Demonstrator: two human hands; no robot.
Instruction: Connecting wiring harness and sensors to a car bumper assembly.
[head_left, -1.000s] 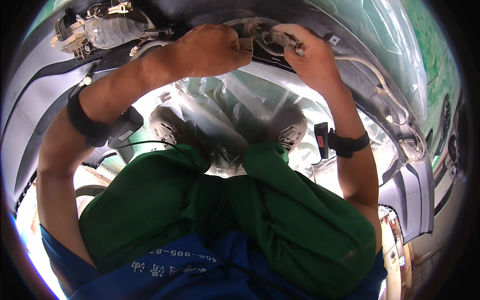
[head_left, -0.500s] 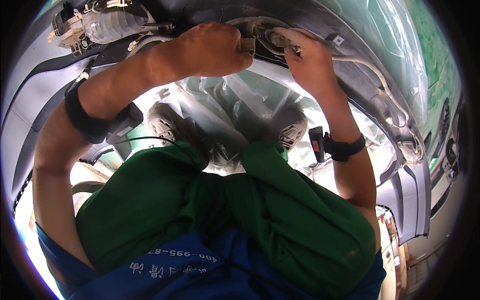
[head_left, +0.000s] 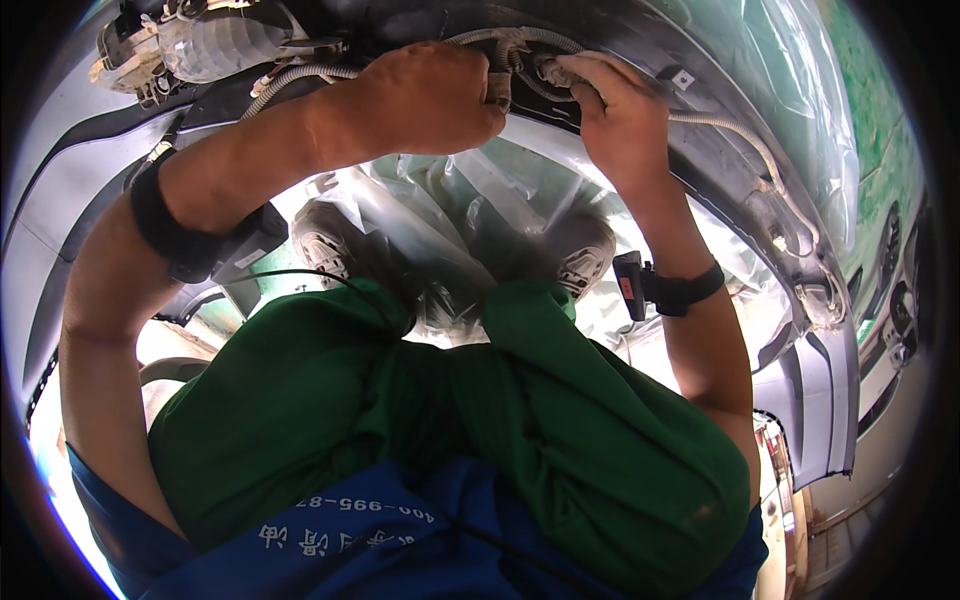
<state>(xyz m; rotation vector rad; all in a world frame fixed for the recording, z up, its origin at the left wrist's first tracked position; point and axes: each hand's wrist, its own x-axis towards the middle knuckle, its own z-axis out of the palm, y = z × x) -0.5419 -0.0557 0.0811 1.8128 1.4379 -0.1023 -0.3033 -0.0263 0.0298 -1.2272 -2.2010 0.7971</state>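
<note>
My left hand (head_left: 430, 98) is closed in a fist, knuckles up, around a dusty grey-brown block (head_left: 498, 90) whose end sticks out past the fingers; it looks like part of a wiring connector, though most is hidden. Just right of it, my right hand (head_left: 628, 115) pinches a dirty plug connector (head_left: 553, 70) between thumb and fingers. A corrugated wiring tube (head_left: 525, 37) loops behind and between both hands. All this lies against the dark inner side of a grey car bumper (head_left: 520, 128), which curves across in front of me.
At the upper left a dusty lamp unit (head_left: 220, 45) is fixed to the bumper. The wiring harness (head_left: 740, 128) runs on down the right side. Clear plastic sheeting (head_left: 440, 215) lies on the floor between my shoes, with more sheeting (head_left: 800, 110) beyond the bumper.
My right hand has shifted slightly to the right and the plug connector is tilted differently in its fingers. The left hand keeps its grip almost in place, and the wiring tube has moved slightly.
</note>
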